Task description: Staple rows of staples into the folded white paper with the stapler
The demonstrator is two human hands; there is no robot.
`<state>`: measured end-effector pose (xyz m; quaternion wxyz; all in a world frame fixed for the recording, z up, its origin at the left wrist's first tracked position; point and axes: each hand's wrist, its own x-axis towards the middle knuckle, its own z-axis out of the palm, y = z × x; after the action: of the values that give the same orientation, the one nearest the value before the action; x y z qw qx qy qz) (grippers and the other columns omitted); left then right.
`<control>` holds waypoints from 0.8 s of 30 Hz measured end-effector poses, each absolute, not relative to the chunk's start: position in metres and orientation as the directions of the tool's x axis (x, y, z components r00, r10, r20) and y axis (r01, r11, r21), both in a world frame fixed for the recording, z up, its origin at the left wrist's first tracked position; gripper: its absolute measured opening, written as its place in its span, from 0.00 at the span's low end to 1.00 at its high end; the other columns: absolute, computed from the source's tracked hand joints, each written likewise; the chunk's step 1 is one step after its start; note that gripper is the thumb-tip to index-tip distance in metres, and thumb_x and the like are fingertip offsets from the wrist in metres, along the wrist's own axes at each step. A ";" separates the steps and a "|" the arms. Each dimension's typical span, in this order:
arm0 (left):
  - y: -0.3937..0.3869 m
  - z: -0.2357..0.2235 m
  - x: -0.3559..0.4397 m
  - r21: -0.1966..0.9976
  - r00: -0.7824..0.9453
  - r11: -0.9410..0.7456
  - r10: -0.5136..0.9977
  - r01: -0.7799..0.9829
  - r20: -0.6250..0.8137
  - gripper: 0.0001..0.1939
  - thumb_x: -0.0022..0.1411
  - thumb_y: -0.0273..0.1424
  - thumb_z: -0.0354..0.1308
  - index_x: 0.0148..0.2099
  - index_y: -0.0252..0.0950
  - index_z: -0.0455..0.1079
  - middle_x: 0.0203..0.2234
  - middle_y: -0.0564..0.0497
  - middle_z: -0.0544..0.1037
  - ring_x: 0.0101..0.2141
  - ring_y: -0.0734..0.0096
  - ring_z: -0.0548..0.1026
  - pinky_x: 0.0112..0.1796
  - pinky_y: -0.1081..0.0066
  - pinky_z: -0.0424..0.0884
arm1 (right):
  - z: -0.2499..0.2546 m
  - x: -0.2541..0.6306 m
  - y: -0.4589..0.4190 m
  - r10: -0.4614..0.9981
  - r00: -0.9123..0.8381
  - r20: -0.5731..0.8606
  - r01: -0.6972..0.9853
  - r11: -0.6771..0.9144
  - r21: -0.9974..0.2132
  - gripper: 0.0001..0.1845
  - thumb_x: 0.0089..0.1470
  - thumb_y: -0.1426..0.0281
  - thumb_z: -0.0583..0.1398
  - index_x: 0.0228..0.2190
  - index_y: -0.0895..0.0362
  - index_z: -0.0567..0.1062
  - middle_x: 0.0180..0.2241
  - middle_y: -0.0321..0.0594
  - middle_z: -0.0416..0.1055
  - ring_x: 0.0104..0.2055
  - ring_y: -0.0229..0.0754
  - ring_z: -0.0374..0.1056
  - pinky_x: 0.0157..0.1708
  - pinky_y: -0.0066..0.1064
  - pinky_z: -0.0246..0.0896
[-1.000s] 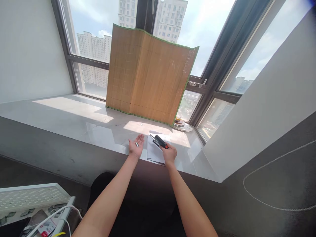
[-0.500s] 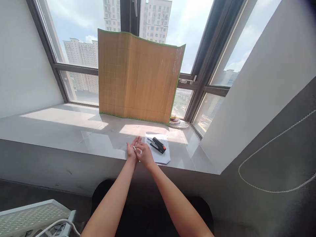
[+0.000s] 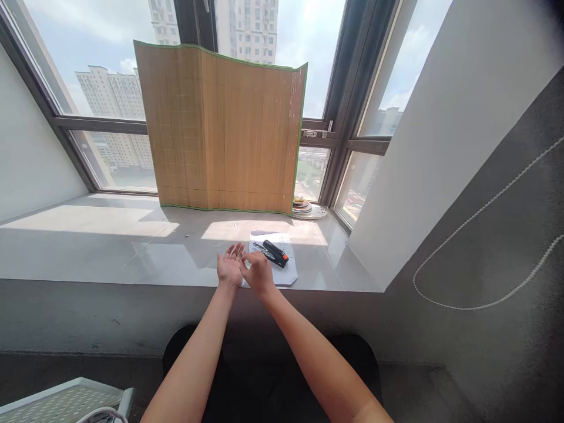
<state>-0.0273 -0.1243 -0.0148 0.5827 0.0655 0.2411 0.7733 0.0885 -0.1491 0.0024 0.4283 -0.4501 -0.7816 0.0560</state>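
Just below frame centre, the stapler (image 3: 275, 251) is laid on white paper (image 3: 288, 277), its long axis slanted from upper left to lower right, up-right of the open, palm-up left hand (image 3: 230, 269) and of the nearer right hand (image 3: 259, 274), whose curled fingers' hold, if any, cannot be told.

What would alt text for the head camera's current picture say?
A person's left hand is open, palm up, at a windowsill, the right hand beside it with fingers pinched; anything held is unclear. To their right, a black stapler rests on white paper; a tan mat stands before the window.
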 end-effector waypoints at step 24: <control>-0.116 -0.029 -0.017 0.654 -0.341 -0.168 0.929 -0.737 -0.146 0.21 0.79 0.38 0.42 0.38 0.40 0.72 0.34 0.46 0.79 0.38 0.63 0.80 0.44 0.61 0.79 | -0.020 0.295 0.072 0.916 0.141 0.374 0.911 0.028 -0.412 0.10 0.61 0.74 0.57 0.42 0.58 0.77 0.45 0.51 0.73 0.51 0.52 0.64 0.48 0.38 0.58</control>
<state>-0.0173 -0.1164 -0.0286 0.5552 0.1456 0.3282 0.7502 0.2946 0.0719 -0.0202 0.2909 -0.6971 -0.6553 0.0049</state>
